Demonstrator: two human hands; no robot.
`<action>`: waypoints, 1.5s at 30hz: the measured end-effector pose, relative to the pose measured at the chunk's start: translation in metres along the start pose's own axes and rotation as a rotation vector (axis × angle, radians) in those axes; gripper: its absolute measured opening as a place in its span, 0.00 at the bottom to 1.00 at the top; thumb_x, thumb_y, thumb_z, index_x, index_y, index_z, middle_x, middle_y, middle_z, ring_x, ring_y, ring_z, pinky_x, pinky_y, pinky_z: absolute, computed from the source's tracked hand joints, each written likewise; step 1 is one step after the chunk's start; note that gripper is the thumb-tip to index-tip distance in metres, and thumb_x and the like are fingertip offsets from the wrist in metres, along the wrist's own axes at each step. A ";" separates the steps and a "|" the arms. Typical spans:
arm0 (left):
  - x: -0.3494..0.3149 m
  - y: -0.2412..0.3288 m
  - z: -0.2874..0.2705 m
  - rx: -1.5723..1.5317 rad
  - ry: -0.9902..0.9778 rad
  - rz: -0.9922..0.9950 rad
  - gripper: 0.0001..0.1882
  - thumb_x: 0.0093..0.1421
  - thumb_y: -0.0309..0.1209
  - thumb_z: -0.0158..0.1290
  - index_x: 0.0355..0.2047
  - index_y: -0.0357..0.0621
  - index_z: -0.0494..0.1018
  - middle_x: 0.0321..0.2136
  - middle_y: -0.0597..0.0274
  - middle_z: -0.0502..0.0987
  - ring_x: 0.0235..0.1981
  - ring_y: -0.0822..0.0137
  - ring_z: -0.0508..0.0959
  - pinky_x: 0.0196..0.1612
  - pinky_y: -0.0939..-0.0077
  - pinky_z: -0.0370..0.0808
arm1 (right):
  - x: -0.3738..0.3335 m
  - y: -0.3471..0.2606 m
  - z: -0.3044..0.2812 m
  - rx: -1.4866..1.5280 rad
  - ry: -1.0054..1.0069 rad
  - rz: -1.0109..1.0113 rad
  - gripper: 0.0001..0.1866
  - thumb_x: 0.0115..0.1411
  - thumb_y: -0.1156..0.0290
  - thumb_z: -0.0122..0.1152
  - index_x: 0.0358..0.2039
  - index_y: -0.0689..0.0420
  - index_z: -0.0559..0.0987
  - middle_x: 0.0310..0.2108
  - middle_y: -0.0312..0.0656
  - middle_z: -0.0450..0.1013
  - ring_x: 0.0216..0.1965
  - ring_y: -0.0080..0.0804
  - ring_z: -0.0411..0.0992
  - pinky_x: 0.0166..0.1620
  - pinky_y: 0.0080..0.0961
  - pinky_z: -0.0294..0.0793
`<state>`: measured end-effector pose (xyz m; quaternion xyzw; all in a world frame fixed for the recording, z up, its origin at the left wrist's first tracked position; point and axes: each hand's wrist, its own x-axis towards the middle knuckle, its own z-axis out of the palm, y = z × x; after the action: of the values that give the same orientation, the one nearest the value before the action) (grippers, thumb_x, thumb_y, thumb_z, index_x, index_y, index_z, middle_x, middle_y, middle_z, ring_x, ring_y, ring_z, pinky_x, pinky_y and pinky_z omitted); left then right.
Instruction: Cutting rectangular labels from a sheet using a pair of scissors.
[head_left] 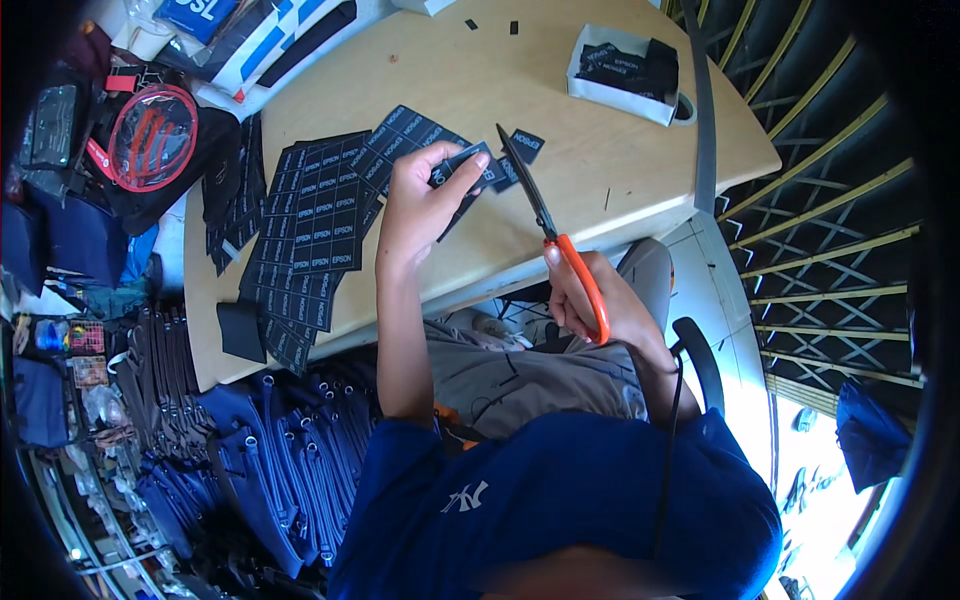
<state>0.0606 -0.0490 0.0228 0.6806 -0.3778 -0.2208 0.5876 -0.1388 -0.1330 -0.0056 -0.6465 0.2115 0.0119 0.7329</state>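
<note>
My left hand point(425, 195) pinches a small black printed label strip point(463, 165) between thumb and fingers, above the table. My right hand point(590, 300) grips a pair of scissors point(577, 275) by their orange handles. Their dark blades point up and away, just right of the strip, and look almost together. Beyond the blades a small cut black label point(526, 145) lies on the wood. Left of my left hand, several sheets of black printed labels point(310, 200) overlap in a fanned pile. Whether the blades touch the strip I cannot tell.
A white box point(580, 82) with black labels inside stands at the far right of the wooden table point(460, 60). Dark blue bags point(290, 470) hang or lie below its left edge. A red-rimmed round case point(152, 138) sits at the left. A folding metal gate point(830, 210) rises to the right.
</note>
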 end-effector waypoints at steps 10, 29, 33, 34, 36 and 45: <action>-0.049 0.013 0.025 0.067 -0.334 -0.010 0.07 0.57 0.26 0.53 0.31 0.34 0.71 0.25 0.65 0.74 0.28 0.81 0.70 0.31 0.84 0.67 | -0.005 0.031 -0.001 0.176 0.221 -0.462 0.27 0.58 0.46 0.52 0.36 0.63 0.69 0.27 0.39 0.65 0.28 0.23 0.62 0.32 0.19 0.64; -0.085 -0.006 0.028 -0.044 -0.251 -0.150 0.07 0.57 0.27 0.55 0.31 0.34 0.72 0.20 0.69 0.73 0.21 0.84 0.68 0.23 0.88 0.65 | -0.024 0.016 -0.005 0.127 0.354 -0.369 0.06 0.57 0.71 0.53 0.30 0.60 0.69 0.23 0.30 0.64 0.25 0.13 0.61 0.28 0.12 0.60; -0.084 0.001 0.029 -0.052 -0.246 -0.263 0.08 0.57 0.28 0.55 0.31 0.35 0.73 0.21 0.67 0.74 0.17 0.84 0.69 0.17 0.90 0.64 | -0.020 0.022 -0.006 0.100 0.356 -0.412 0.07 0.57 0.71 0.54 0.31 0.61 0.69 0.23 0.30 0.64 0.25 0.14 0.62 0.29 0.12 0.61; -0.084 0.001 0.029 -0.045 -0.219 -0.239 0.08 0.57 0.28 0.56 0.32 0.35 0.73 0.21 0.67 0.74 0.16 0.85 0.68 0.15 0.91 0.63 | -0.017 0.025 -0.005 0.091 0.359 -0.399 0.09 0.57 0.70 0.56 0.32 0.62 0.69 0.24 0.32 0.66 0.26 0.15 0.63 0.30 0.14 0.63; -0.082 0.001 0.028 -0.044 -0.161 -0.224 0.08 0.56 0.28 0.56 0.32 0.35 0.73 0.21 0.67 0.74 0.16 0.85 0.68 0.15 0.91 0.63 | -0.017 0.027 -0.005 0.083 0.357 -0.389 0.11 0.57 0.69 0.59 0.33 0.63 0.69 0.24 0.33 0.67 0.26 0.16 0.64 0.31 0.16 0.65; -0.073 0.006 0.016 0.042 0.194 -0.204 0.08 0.56 0.29 0.57 0.29 0.36 0.75 0.18 0.68 0.74 0.14 0.86 0.67 0.12 0.91 0.60 | -0.047 0.067 -0.013 -0.162 0.036 -0.318 0.35 0.53 0.40 0.54 0.41 0.66 0.67 0.29 0.44 0.66 0.31 0.32 0.67 0.35 0.27 0.67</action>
<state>0.0019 -0.0031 0.0143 0.7457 -0.2526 -0.2048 0.5815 -0.2050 -0.1225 -0.0543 -0.7288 0.1177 -0.0988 0.6673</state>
